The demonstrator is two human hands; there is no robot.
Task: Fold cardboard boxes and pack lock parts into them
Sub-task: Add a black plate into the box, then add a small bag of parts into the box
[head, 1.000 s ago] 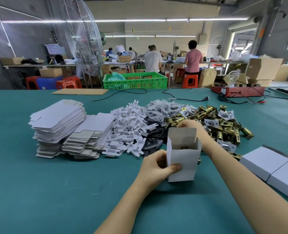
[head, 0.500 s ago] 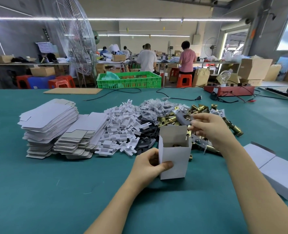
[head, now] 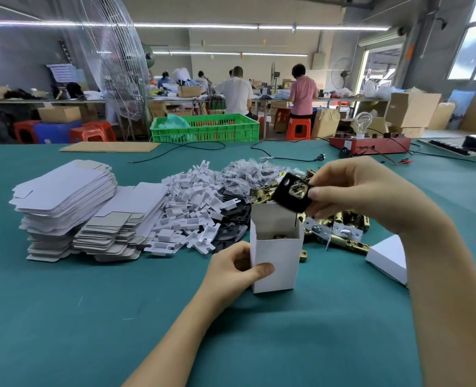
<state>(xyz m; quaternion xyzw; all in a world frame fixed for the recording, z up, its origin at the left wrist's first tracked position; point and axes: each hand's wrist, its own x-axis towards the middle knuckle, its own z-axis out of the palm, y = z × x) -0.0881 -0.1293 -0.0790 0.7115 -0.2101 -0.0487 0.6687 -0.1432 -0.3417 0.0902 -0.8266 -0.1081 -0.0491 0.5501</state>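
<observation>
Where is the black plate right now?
In the head view, right of centre, the black plate is pinched in the right hand, just above the open white box the left hand grips.

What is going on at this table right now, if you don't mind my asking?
A person is packing lock parts into small boxes. The left hand holds an upright, open white carton on the green table, with something brass already inside. The right hand pinches a black plate just above the opening, not yet in. Flat box blanks, white plastic pieces and brass latches lie behind.
</observation>
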